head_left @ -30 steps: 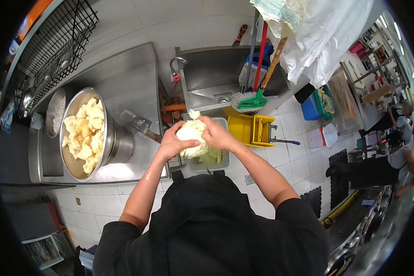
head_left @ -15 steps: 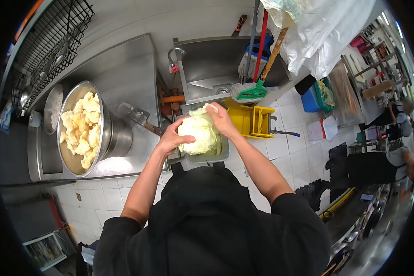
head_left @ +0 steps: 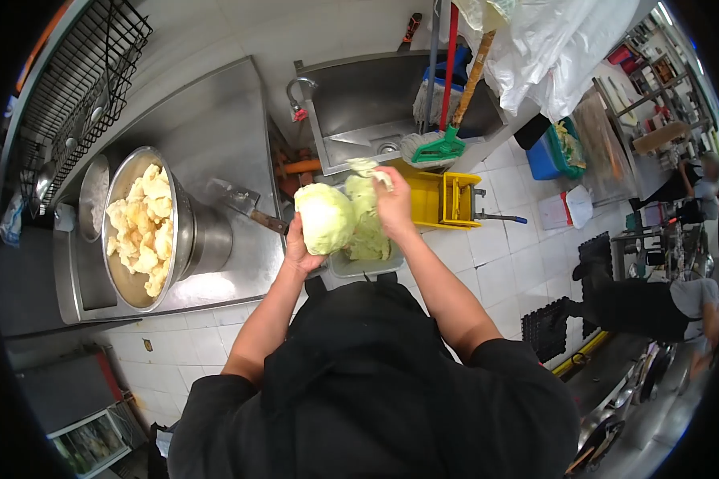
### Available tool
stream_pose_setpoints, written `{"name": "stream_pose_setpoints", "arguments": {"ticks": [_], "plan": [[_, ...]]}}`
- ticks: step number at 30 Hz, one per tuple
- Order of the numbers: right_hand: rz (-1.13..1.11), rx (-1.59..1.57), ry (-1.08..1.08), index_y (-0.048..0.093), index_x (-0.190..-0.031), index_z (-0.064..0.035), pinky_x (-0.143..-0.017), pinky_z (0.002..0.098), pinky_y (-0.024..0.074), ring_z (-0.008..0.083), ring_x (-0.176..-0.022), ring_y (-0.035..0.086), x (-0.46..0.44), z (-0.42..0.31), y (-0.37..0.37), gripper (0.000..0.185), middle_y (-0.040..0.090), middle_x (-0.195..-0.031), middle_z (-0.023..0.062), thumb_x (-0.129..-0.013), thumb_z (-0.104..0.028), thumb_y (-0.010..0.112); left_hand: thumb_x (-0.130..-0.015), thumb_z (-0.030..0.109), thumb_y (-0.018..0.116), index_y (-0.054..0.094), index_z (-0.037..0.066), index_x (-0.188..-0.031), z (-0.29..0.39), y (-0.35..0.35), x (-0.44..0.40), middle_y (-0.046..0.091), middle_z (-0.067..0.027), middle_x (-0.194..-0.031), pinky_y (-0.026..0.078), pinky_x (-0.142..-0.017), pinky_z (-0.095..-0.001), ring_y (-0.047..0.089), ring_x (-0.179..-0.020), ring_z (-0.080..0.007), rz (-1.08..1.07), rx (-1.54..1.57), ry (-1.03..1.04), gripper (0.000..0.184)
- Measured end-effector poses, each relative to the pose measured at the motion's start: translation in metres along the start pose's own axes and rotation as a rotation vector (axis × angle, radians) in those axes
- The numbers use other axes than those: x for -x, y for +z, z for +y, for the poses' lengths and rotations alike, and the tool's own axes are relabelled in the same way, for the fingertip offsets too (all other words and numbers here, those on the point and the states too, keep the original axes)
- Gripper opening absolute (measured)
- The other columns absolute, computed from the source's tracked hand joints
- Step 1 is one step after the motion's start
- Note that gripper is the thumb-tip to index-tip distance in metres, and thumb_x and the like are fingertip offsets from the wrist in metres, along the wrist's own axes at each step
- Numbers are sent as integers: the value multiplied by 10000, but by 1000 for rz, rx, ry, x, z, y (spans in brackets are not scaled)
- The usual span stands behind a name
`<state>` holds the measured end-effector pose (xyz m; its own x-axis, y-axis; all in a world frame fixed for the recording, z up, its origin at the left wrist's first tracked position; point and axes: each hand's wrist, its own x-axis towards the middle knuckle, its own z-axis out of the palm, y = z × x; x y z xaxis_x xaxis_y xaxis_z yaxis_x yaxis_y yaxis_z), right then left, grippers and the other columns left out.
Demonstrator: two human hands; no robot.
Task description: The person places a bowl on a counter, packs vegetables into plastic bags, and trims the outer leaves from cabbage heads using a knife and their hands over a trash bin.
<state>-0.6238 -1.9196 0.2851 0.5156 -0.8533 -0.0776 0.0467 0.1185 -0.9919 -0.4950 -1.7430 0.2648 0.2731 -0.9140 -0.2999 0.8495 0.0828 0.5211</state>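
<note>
My left hand (head_left: 299, 249) is closed around the lower left side of a pale green cabbage (head_left: 324, 219), holding it up in front of my body. To its right, my right hand (head_left: 394, 206) grips a torn cabbage leaf (head_left: 363, 166), apart from the head. Below both hands stands a grey plastic bin (head_left: 351, 269) with loose green leaves (head_left: 367, 235) inside. A cleaver (head_left: 236, 198) lies on the steel counter (head_left: 216, 120), its handle pointing towards my left hand.
A steel bowl (head_left: 176, 231) of pale yellowish chunks sits on the counter beside a metal pot (head_left: 212, 239). Beyond the bin are a steel sink (head_left: 351, 100), mops (head_left: 435, 148) and a yellow mop bucket (head_left: 423, 195). A person (head_left: 655, 307) stands far right.
The cabbage has moved left in my left hand. My right hand has come away from it with a torn leaf, uncovering the leaves in the bin.
</note>
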Motion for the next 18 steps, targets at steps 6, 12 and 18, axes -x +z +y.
{"name": "stream_pose_setpoints", "arguments": {"ticks": [6, 12, 18], "plan": [[302, -13, -75, 663, -1156, -68, -814, 292, 504, 155, -903, 646, -8, 13, -22, 195, 715, -995, 93, -984, -12, 591, -765, 903, 576, 417, 168, -1546, 15, -3, 7, 516, -176, -1493, 544, -951, -654, 507, -1335, -524, -69, 275, -32, 1084], [-101, 912, -208, 539, -1445, -149, -1022, 396, 490, 346, -1220, 636, 1, 55, -27, 517, 601, -1369, 228, -985, -357, 649, -824, 879, 534, 428, 178, -1547, 24, 12, 2, 539, -108, -1490, 474, -1068, -622, 522, -1361, -404, 52, 198, -76, 1012], [-428, 419, -246, 469, -1489, -67, -1118, 454, 415, 436, -1315, 545, 19, -48, 25, 565, 528, -1451, 267, -1054, -423, 533, -989, 679, 529, 452, 168, -1529, 1, 26, -11, 599, -18, -1426, 402, -1156, -463, 544, -1352, -253, 144, -27, -8, 747]]}}
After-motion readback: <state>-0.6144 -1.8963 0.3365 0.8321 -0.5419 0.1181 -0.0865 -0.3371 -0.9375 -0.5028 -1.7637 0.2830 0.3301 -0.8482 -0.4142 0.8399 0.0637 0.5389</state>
